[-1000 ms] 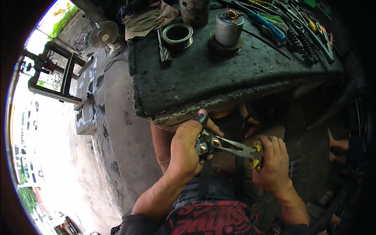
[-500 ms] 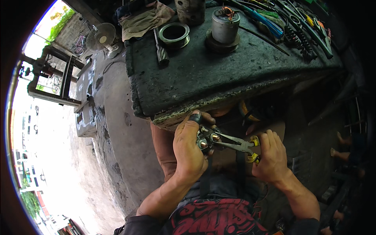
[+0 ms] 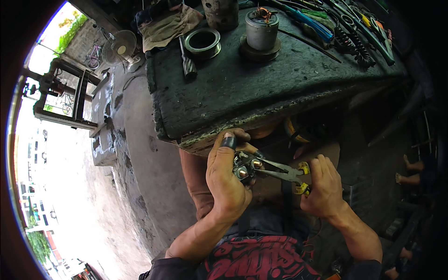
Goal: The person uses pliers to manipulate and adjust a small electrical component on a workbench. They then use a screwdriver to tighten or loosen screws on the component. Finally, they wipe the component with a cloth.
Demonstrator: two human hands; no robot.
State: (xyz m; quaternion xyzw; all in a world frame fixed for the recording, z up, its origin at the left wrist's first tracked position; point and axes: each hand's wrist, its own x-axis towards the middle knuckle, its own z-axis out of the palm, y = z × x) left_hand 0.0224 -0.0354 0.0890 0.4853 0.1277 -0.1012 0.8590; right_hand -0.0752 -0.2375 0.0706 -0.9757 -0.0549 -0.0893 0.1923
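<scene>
My left hand is wrapped round a small dark metal part with brass-coloured studs; dark tape covers its thumb. In my right hand are long-nose pliers with yellow handles, their jaws spread apart and reaching to the part's edge beside the studs. Whether the jaw tips touch the part I cannot make out. Both hands are held over my lap, just in front of the workbench. My fingers hide much of the part's underside.
On the bench stand a grey cylinder with copper wires, a metal ring, a fluted cutter and a rag. Several hand tools lie at the far right. A fan stands at the left. Another person's feet show at the right.
My left hand has turned slightly around the part, its thumb now more upright. The pliers and my right hand keep nearly the same place. The view has shifted a little.
</scene>
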